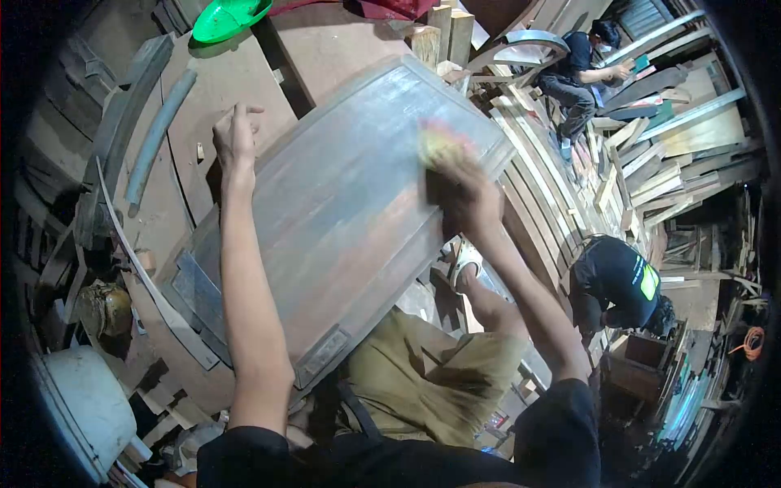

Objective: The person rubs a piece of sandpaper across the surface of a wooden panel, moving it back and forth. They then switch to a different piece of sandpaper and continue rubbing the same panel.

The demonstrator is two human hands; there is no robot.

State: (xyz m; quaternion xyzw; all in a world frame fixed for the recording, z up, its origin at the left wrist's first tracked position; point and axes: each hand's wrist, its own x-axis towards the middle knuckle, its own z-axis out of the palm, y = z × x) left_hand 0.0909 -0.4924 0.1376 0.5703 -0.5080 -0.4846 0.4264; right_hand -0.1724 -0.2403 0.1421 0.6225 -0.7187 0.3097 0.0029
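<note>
A large wooden panel (342,203) with a whitish, streaked surface lies at a slant before me, some reddish-brown wood showing through. My right hand (468,187), smeared by motion, presses a yellow and pink pad (442,143) onto the panel near its right edge; the pad's exact kind is blurred. Just past the panel's left edge is my left hand (236,134), fingers loosely curled and apart, nothing held in them. Raised blocks sit at the near corners, one of them a rectangular block (322,356) close to my leg.
A green dish (230,19) and a grey tube (161,134) lie on boards beyond the panel. Curved wooden strips (543,183) are stacked at right. A person in a cap (616,281) bends close by on the right; another person (582,73) sits farther back. A whitish container (85,411) stands lower left.
</note>
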